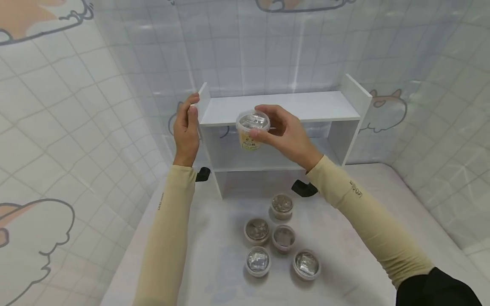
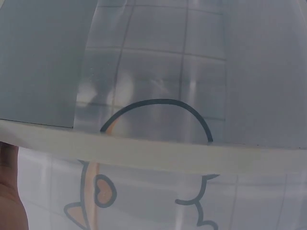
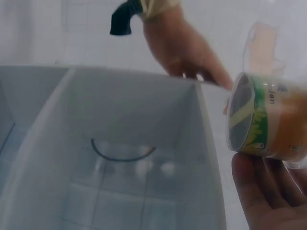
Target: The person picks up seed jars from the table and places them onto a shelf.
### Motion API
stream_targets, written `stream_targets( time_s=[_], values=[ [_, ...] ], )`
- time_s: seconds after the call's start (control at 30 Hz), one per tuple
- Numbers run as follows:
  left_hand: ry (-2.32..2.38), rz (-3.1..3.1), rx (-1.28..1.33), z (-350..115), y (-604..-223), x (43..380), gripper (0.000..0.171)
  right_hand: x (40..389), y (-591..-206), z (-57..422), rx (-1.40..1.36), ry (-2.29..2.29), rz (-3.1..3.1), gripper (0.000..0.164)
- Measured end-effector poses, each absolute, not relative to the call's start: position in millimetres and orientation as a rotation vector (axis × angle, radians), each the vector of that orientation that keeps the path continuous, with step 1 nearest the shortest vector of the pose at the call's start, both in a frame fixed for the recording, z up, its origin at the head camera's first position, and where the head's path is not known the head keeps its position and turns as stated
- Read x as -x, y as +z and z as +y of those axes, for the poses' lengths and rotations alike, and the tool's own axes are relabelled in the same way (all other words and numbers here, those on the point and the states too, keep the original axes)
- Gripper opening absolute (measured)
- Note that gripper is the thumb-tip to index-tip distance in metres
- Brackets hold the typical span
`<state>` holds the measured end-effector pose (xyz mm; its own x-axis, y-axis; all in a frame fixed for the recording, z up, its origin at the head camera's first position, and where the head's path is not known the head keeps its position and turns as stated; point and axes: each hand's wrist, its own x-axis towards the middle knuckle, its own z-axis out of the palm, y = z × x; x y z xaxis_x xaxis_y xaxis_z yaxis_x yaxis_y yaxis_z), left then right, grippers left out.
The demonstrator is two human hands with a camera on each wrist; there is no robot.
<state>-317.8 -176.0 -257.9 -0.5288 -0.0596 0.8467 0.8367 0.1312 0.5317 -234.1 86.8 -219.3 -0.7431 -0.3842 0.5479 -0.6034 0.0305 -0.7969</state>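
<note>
Tub (image 1: 249, 127): pinched in right hand (image 1: 288, 132)
Left hand (image 1: 186, 134): straightish fingers against the shelf (image 1: 283, 105)
Table (image 1: 214, 259): 5 more tubs (image 1: 257, 261) here

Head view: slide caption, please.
Right hand holds a cup before a white shelf; left hand at its side; five more cups on the table.

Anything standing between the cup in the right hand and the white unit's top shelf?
Nothing visible does: the right hand holds the cup before the top shelf; the left hand is aside, at the left panel.
</note>
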Motion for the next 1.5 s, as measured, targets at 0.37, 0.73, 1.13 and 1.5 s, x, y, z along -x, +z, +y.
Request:
stream_targets(
  time_s=[0.37, 0.73, 1.13, 1.5],
  values=[
    [-1.473, -1.667, 0.821, -176.5, -258.0, 325.2, 0.029, 260.5, -196.9, 75.0, -0.923, 1.737, -2.238, 0.054],
    [-1.530, -1.669, 0.781, -174.7, -258.8, 323.6, 0.029, 296.4, -181.0, 61.7, -0.733, 1.724, -2.373, 0.066],
    [-1.522, -1.670, 0.768, -178.5, -259.7, 325.5, 0.029, 334.9, -181.8, 48.4, -0.585, 1.622, -2.481, 0.076],
    [-1.529, -1.675, 0.758, -175.6, -257.4, 321.5, 0.030, 338.9, -180.4, 49.1, -0.516, 1.573, -2.578, 0.081]
  ],
)
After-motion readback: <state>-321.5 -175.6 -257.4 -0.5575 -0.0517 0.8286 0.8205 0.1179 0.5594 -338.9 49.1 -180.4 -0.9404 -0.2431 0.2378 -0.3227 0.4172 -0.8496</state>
